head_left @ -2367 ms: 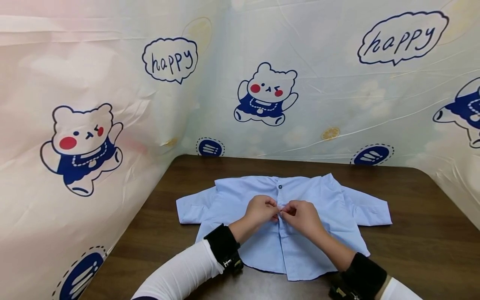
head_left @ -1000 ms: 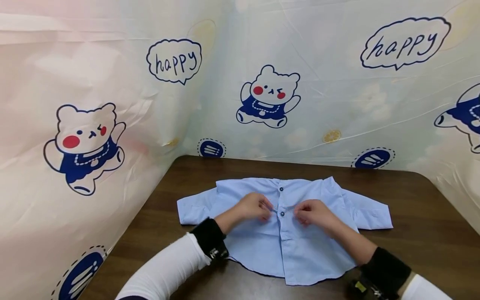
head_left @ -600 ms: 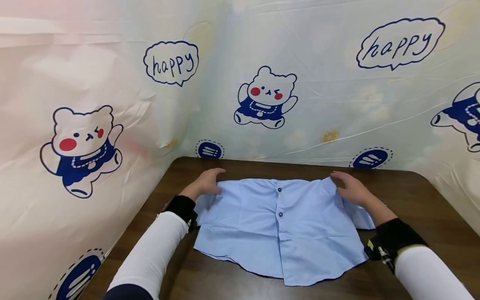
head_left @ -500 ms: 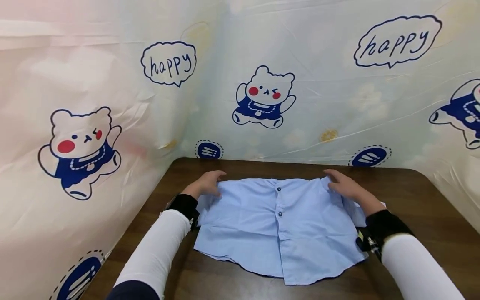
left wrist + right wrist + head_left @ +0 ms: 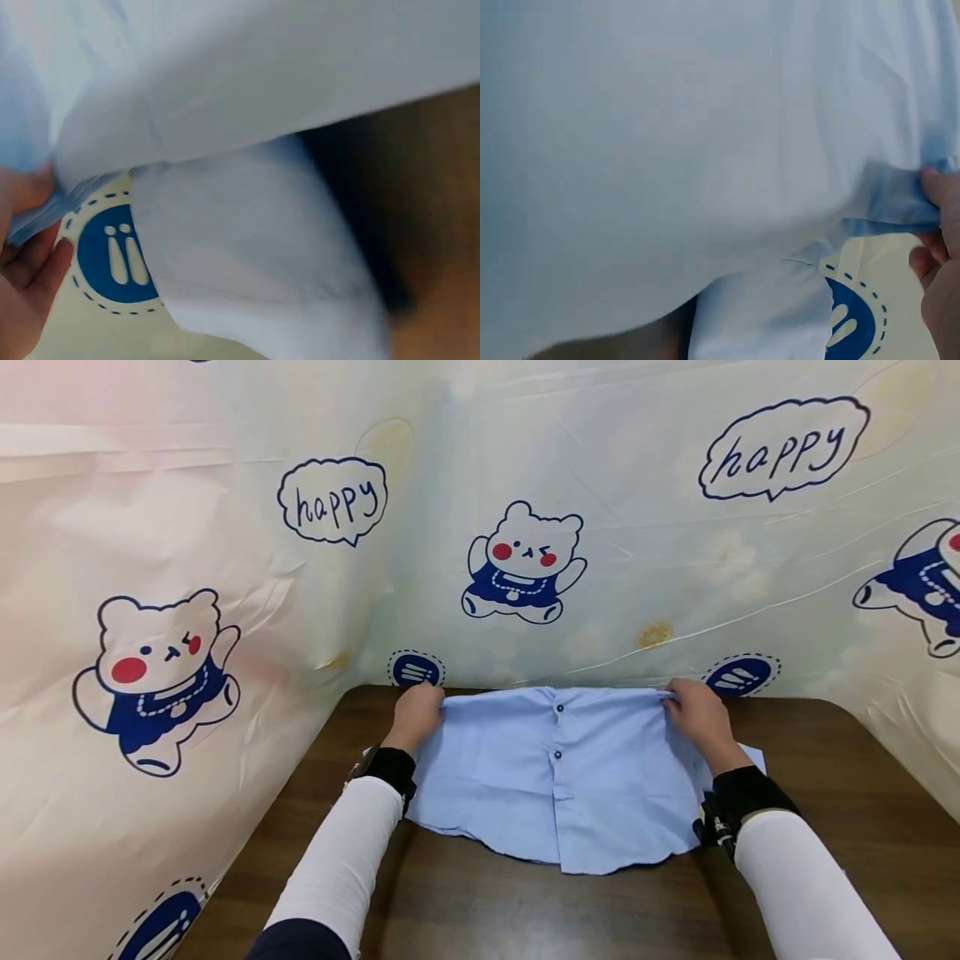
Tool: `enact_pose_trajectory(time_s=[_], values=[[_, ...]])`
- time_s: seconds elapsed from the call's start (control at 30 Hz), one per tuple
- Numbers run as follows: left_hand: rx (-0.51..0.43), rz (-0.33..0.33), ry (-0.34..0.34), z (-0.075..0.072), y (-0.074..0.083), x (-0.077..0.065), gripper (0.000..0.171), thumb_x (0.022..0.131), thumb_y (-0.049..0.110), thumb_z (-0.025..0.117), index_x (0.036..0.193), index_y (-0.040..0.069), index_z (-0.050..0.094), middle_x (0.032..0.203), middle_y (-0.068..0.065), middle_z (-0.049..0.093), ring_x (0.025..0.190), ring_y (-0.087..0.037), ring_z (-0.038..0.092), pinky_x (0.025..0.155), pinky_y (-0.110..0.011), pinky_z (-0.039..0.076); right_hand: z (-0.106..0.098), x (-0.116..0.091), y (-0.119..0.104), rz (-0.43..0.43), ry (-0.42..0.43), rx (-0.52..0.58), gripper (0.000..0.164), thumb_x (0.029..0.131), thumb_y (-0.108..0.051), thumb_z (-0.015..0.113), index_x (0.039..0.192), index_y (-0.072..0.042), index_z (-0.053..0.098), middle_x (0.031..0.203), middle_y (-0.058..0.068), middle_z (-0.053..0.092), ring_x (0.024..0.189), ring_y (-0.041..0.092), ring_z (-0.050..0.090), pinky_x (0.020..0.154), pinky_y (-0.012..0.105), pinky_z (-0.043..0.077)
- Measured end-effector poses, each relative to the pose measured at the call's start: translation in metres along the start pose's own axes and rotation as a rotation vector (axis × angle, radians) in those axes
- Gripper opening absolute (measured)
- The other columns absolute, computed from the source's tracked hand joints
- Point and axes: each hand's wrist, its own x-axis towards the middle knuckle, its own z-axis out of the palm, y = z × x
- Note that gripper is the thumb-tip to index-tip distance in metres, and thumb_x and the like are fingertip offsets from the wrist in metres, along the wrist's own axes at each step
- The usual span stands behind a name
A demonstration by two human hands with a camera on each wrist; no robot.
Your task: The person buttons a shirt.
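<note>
A light blue shirt with two dark buttons on its front placket spans the middle of the head view. My left hand pinches its far left corner at the shoulder, and my right hand pinches the far right one. The far edge is drawn taut between them and looks raised off the table. In the left wrist view, thumb and fingers of the left hand clasp folded cloth, with a sleeve hanging below. The right wrist view has the right hand gripping a bunched fold. Both sleeves are mostly hidden in the head view.
The brown wooden table lies under the shirt, its front part bare wood. A printed curtain with bears and speech bubbles stands along the back and left side. Black camera straps circle both wrists.
My hands moved from the placket out to the shirt's two far corners and took hold of them. The shirt has shifted away from me, and its far edge has come up.
</note>
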Motion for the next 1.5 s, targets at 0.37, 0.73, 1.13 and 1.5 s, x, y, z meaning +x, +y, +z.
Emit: enact_pose_trajectory(time_s=[0.37,0.73,1.13,1.5], values=[[-0.088,0.211,0.402,-0.034,-0.001,-0.027,0.021,0.068,-0.014,0.068,0.083,0.0,0.072,0.079,-0.011,0.062,0.076,-0.03,0.06,0.068,-0.041,0.051,-0.038,-0.022,-0.003,-0.53,0.382,0.053,0.022,0.072,0.019,0.06,0.09,0.007,0.055,0.087,0.023,0.058,0.082,0.041,0.054,0.072,0.05,0.043],[-0.165,0.6,0.292,-0.048,0.011,-0.134,0.029,0.051,-0.009,0.077,0.073,0.009,0.068,0.075,-0.002,0.058,0.071,-0.021,0.057,0.062,-0.037,0.049,-0.062,-0.133,0.005,-0.714,0.093,-0.023,0.049,0.101,-0.045,0.027,0.084,-0.013,0.06,0.098,0.006,0.064,0.088,0.021,0.056,0.086,0.014,0.039],[-0.196,0.497,-0.374,-0.048,0.016,-0.202,0.037,0.075,-0.011,0.061,0.107,0.002,0.074,0.126,-0.018,0.063,0.122,-0.032,0.056,0.097,-0.051,0.045,-0.041,-0.202,0.003,-0.537,-0.328,-0.037,0.025,0.082,-0.05,0.074,0.089,-0.036,0.054,0.114,0.003,0.06,0.094,0.016,0.055,0.078,0.023,0.051],[-0.439,0.38,-0.304,-0.044,-0.008,-0.15,0.02,0.087,-0.005,0.061,0.105,-0.004,0.07,0.111,-0.016,0.068,0.108,-0.031,0.063,0.09,-0.045,0.051,-0.049,-0.158,0.003,-0.31,-0.301,-0.033,0.036,0.082,-0.027,0.079,0.108,-0.004,0.068,0.114,0.019,0.064,0.106,0.037,0.06,0.086,0.055,0.048]])
